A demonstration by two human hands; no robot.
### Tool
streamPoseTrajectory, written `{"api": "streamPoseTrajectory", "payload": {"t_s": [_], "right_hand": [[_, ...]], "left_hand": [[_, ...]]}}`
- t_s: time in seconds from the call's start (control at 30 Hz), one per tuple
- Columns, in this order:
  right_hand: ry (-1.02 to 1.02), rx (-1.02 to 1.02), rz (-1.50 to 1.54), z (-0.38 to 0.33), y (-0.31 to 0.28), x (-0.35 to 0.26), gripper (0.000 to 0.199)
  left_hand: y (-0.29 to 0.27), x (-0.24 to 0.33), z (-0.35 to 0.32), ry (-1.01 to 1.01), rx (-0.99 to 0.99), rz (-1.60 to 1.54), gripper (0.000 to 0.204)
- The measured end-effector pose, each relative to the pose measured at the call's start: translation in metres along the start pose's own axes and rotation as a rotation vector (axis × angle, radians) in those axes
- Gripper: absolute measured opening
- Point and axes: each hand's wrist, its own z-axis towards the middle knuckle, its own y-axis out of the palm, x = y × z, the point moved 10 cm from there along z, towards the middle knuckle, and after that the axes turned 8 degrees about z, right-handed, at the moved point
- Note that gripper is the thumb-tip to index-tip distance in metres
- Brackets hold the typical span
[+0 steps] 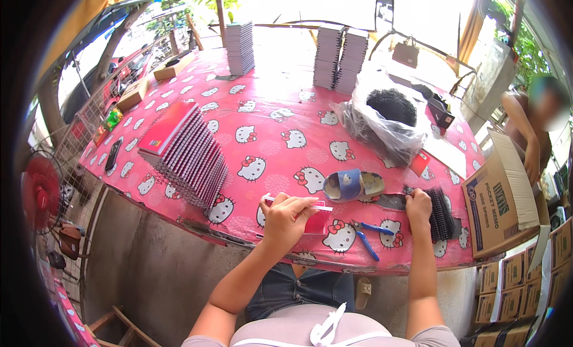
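My left hand (285, 220) is closed on the edge of a small red notebook (318, 221), with its pale page edges showing near the fingertips. My right hand (419, 206) pinches at the left side of a pile of black spiral binding coils (443, 214), with dark coil showing by its fingertips. Between my hands lie blue-handled pliers (368, 244), spread apart on the pink tablecloth. Just behind them sits a blue slipper (347, 186). To the left of my left hand leans a tall stack of red spiral notebooks (188, 159).
A plastic bag of black coils (391, 108) stands at the back right, near the cardboard box (498, 203). Stacked notebooks (240, 48) and two taller stacks (340, 59) line the far side. A phone (113, 154) lies left. A person (528, 126) is at far right.
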Motion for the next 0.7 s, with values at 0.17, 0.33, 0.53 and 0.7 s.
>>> {"api": "streamPoseTrajectory", "payload": {"t_s": [0.17, 0.33, 0.53, 0.7], "right_hand": [[-0.357, 0.263, 0.283, -0.030, -0.035, -0.055, 0.016], [-0.489, -0.325, 0.951, -0.133, -0.016, -0.195, 0.023], [-0.640, -0.246, 0.898, -0.134, -0.034, -0.216, 0.021], [-0.747, -0.605, 0.786, -0.134, -0.006, -0.224, 0.019]], "left_hand": [[-0.003, 0.005, -0.001, 0.046, 0.017, 0.063, 0.017], [-0.010, 0.001, -0.006, 0.033, 0.031, 0.034, 0.016], [-0.007, 0.002, -0.007, 0.046, 0.050, 0.029, 0.017], [-0.005, 0.001, -0.008, 0.034, 0.071, 0.006, 0.016]]}}
